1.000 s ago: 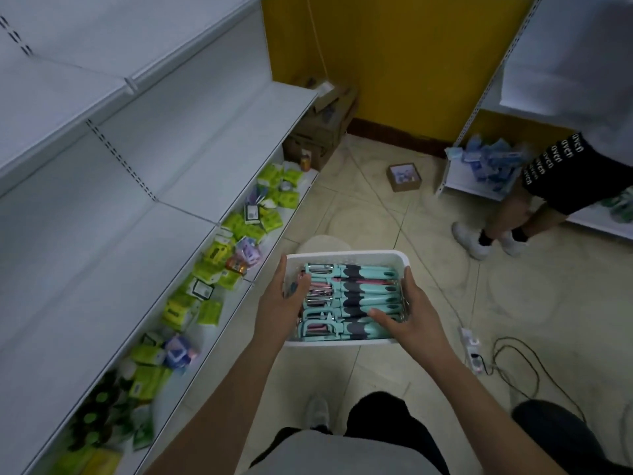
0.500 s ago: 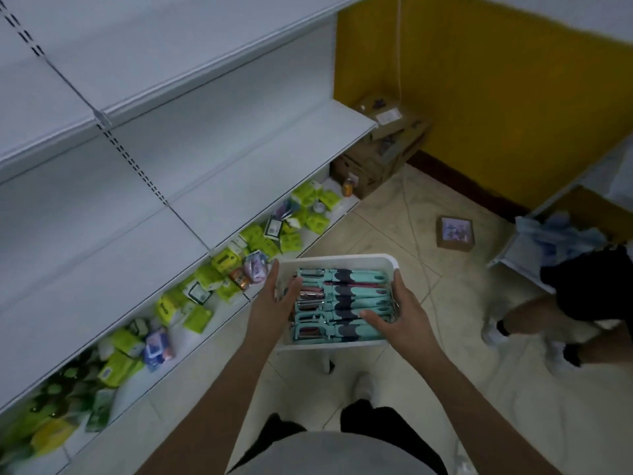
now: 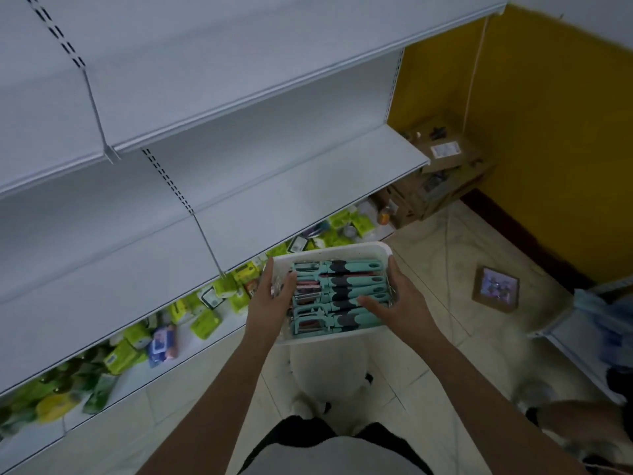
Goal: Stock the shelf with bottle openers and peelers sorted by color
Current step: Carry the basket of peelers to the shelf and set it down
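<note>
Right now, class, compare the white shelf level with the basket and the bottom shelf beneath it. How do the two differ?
The middle shelf lies bare, while the bottom shelf carries scattered packets, mostly lime green. The middle shelf shows its whole top; the bottom shelf is largely hidden under it, with only its front strip visible. Both are white metal boards of the same unit. Both hands hold the white basket of teal peelers in front of them.

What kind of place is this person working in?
Probably a small shop being stocked: white metal retail shelving, green packaged goods on the bottom shelf, cardboard boxes on the floor, and a white bin of teal peelers.
</note>
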